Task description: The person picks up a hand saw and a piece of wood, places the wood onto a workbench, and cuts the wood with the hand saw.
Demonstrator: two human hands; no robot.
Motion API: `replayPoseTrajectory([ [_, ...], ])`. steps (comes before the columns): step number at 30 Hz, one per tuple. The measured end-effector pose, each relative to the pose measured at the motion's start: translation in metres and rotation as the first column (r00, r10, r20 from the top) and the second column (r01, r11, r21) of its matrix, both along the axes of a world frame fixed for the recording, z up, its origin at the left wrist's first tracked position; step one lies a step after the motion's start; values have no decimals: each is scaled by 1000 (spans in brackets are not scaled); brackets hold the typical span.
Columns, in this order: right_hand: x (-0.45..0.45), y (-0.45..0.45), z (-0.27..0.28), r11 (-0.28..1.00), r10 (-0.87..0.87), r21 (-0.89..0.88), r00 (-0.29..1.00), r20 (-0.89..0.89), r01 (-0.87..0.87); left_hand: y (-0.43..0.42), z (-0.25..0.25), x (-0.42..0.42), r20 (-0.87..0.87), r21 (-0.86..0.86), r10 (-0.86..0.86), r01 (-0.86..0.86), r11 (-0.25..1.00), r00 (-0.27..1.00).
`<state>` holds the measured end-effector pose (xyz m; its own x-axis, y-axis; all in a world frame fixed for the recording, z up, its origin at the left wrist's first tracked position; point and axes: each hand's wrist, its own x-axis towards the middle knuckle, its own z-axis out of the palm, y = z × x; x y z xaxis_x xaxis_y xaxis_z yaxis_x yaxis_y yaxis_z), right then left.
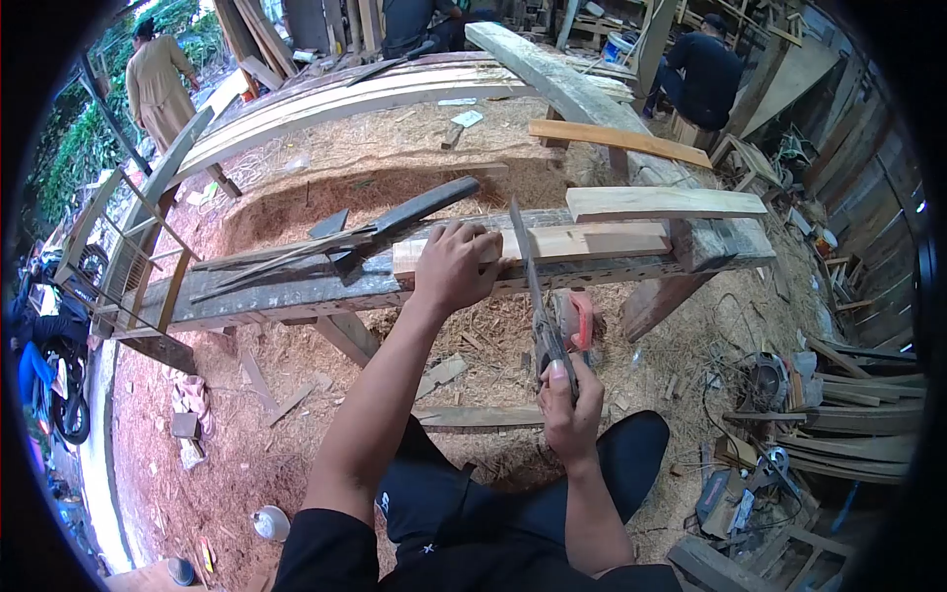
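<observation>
My right hand (572, 409) is closed around the handle of a handsaw (538, 306). The saw's blade points away from me and crosses a pale wooden board (602, 241) that lies along the bench beam (326, 294). Left of the blade, my left hand (456, 264) grips that same board, its fingers curled over the top. A dark adze-like tool (424, 204) and some thin strips lie on the beam to the left. A second pale board (666, 203) rests just beyond the sawn one, at the right.
Behind the bench, long planks (335, 107) and a thick beam (543, 74) stretch across. A red-handled tool (582, 321) is on the ground near the saw. Curved wood pieces (848, 444) are stacked at right. A slatted wooden frame (138, 247) stands left. Several people are in the background.
</observation>
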<state>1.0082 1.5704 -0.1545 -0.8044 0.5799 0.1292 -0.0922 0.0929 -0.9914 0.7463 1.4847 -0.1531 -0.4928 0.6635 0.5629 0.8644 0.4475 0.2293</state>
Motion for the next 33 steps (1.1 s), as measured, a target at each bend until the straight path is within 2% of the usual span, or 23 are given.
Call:
replayPoseTrajectory([
  [1, -1, 0, 3, 998, -4, 58, 1000, 21, 3, 0, 1, -1, -2, 3, -8, 8, 1000, 1000],
  [5, -9, -8, 19, 998, -48, 51, 998, 31, 46, 0, 8, 1, 53, 3, -1, 0, 1000, 999],
  [7, -12, -15, 29, 984, -94, 159, 993, 64, 83, 0, 9, -1, 72, 3, -11, 11, 1000, 997],
  [11, -8, -20, 17, 986, -125, 119, 989, 77, 115, 0, 6, -3, 121, 46, -41, 36, 998, 992],
  [13, -4, -20, 18, 973, -148, 191, 985, 92, 129, 1, 6, -3, 111, 52, -42, 36, 998, 993],
  [16, -15, -11, 19, 989, -122, 87, 991, 63, 116, 1, 2, -3, 84, 55, -33, 29, 998, 996],
  [22, -11, -23, 15, 981, -153, 133, 986, 62, 144, 1, 3, -3, 70, 63, -20, 16, 998, 997],
  [24, 2, -23, 11, 988, -144, 65, 989, 29, 142, 1, 3, -3, 52, 54, -10, 7, 999, 999],
  [26, -7, -19, 11, 987, -149, 69, 988, 39, 146, 2, 3, -2, 34, 42, -10, 9, 999, 999],
  [28, -27, -14, 12, 976, -141, 176, 988, 63, 128, 1, 1, -2, 28, 34, -8, 7, 999, 1000],
  [30, -24, -14, 7, 976, -147, 168, 988, 55, 136, 2, 1, -2, 54, 45, 4, -6, 999, 999],
  [33, 7, -23, 9, 994, -110, 4, 993, 44, 110, 2, -1, -4, 37, 51, -9, 7, 999, 999],
])
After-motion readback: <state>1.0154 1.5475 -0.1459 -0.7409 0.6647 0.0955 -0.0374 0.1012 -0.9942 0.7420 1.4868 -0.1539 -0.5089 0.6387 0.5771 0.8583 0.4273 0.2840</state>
